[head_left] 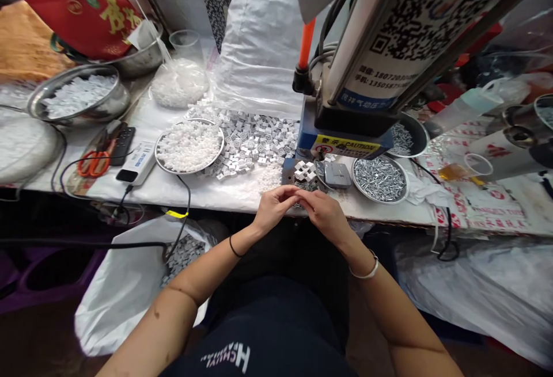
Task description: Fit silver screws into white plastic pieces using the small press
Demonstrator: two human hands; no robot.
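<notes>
My left hand [276,207] and my right hand [322,211] meet at the table's front edge, fingertips pinched together. Whatever lies between the fingers is too small or hidden to make out. Just beyond them sits a small cluster of white and grey blocks [305,171] on the dark base of a blue press [341,144]. A grey metal block [337,175] lies right of that cluster. Small white plastic pieces [271,179] are heaped to the left of the base. Farther right stands a round dish of metal pins [380,180].
A bowl of white pieces [189,145] and a spread of grey-white blocks [259,135] lie left of the press. Orange scissors [94,163] and a power strip [137,161] are farther left. Below the table hangs a white sack [116,285]. Cables cross the front edge.
</notes>
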